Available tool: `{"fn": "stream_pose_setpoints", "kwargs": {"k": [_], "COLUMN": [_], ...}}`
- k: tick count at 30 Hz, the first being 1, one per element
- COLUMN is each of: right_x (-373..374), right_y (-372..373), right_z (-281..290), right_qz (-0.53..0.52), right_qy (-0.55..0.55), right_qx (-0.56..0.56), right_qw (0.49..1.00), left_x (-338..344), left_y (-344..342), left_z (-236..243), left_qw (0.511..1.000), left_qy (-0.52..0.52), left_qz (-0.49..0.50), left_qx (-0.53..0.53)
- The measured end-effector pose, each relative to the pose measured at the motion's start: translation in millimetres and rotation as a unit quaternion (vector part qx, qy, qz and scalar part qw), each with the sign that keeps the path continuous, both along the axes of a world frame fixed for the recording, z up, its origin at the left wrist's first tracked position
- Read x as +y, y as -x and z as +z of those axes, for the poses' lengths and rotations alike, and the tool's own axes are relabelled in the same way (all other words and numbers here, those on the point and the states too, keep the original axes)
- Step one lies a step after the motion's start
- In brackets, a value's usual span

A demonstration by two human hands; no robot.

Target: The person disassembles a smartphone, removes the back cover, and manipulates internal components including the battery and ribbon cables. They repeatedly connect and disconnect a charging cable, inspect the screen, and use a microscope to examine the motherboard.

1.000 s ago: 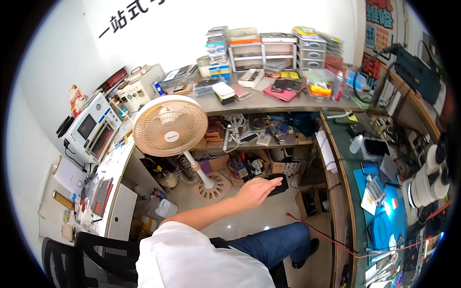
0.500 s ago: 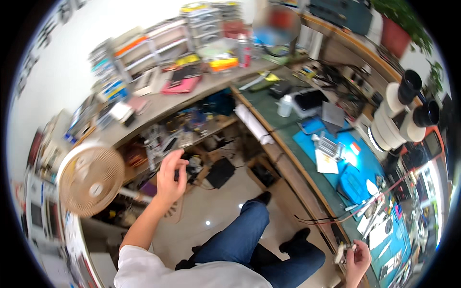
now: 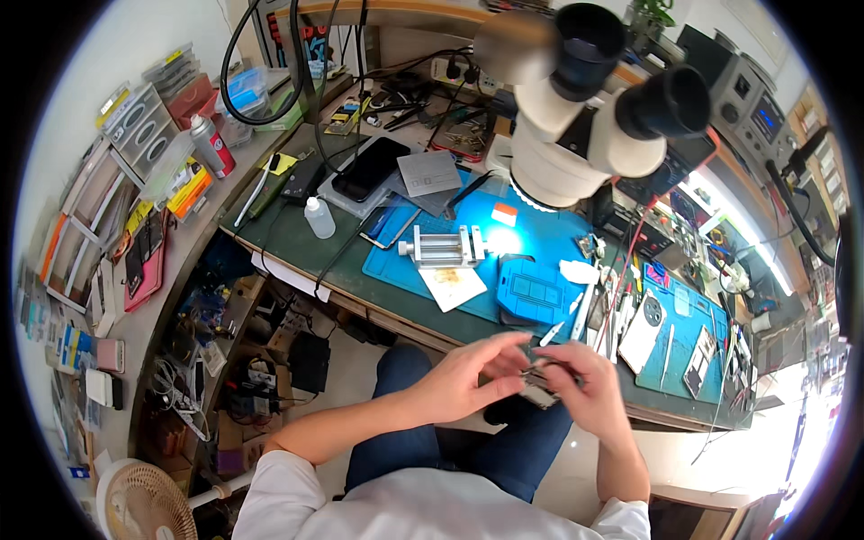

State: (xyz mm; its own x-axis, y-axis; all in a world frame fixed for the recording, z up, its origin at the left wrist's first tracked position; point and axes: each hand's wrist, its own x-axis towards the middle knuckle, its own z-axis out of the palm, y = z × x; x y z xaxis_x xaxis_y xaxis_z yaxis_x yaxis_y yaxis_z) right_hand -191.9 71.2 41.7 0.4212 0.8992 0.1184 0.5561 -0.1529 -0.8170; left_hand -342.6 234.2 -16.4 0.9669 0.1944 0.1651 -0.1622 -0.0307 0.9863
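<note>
Over my lap at the bench's front edge, my two hands are close together. My right hand (image 3: 583,389) is closed on a small silvery part (image 3: 540,394), mostly hidden by the fingers; its kind cannot be made out. Beside it my left hand (image 3: 477,378) has its fingers loosely stretched, the thumb apart from them and its tip close to the part. On the blue mat (image 3: 387,259) beyond the hands lie a metal clamp holder (image 3: 441,247), a whitish card (image 3: 453,286) and a blue case (image 3: 538,286).
A stereo microscope (image 3: 562,148) rises over the mat. A clear bottle (image 3: 319,218) and a black-screened phone (image 3: 371,168) are to the left. Tweezers and thin tools lie at right near a white phone back (image 3: 643,333). A fan (image 3: 144,504) stands at lower left.
My view has swung right toward the bench. My left hand has come over from the left side to my right hand, which has kept hold of the small part.
</note>
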Motion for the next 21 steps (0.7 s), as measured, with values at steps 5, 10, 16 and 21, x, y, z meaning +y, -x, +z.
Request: {"fn": "stream_pose_setpoints", "kwargs": {"k": [5, 10, 16, 21], "right_x": [2.4, 30.9, 105.0, 93.9], "right_y": [17.5, -52.1, -99.2, -97.8], "right_z": [-17.8, -21.7, -31.4, -39.6], "right_qz": [0.002, -0.001, 0.222, 0.174], "right_qy": [-0.03, -0.02, 0.122, 0.089], "right_qx": [-0.034, -0.348, -0.315, -0.292], "right_qw": [0.999, 0.937, 0.915, 0.936], "left_x": [-19.4, -2.6, -12.1, -2.7], "left_y": [32.5, 74.0, 122.0, 119.4], "left_z": [-27.8, -56.4, -60.3, -56.2], "left_qw": [0.987, 0.97, 0.938, 0.937], "left_qy": [0.131, 0.16, 0.159, 0.187], "left_qz": [0.073, 0.159, 0.272, 0.259], "left_qx": [0.064, 0.091, 0.141, 0.142]}}
